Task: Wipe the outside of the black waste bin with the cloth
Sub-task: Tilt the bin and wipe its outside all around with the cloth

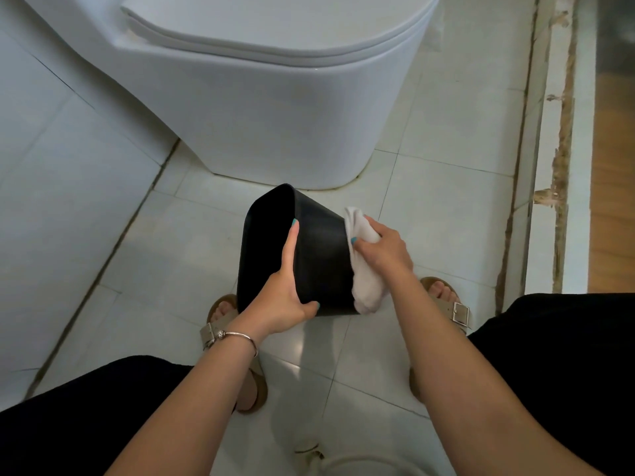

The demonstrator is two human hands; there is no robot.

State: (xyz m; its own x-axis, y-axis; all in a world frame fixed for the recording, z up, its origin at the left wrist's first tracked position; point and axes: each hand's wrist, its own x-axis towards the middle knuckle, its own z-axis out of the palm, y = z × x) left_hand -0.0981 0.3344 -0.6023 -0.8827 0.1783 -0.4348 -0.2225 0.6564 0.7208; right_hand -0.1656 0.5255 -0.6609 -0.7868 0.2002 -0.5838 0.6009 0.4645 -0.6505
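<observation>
A pale tiled floor (429, 207) filled the view, bounded at the right by a raised threshold (563, 142) with a worn, chipped edge. A white toilet (268, 108), its lid closed, occupied the far centre. Just near of the toilet's base, the black waste bin (319, 262) was held off the floor and tipped on its side, with the open mouth turned to the left and the base to the right. The left hand (285, 297) gripped the bin at its rim on the near-left side, the thumb curled onto the outer wall and a finger lying along the rim. The right hand (385, 249) clutched a bunched white cloth (364, 269) and pressed it against the bin's right end, at the base. A thin metal bracelet (240, 336) circled the left wrist. Two feet in tan sandals (453, 310) stood on the tiles below the bin, one at either side.
</observation>
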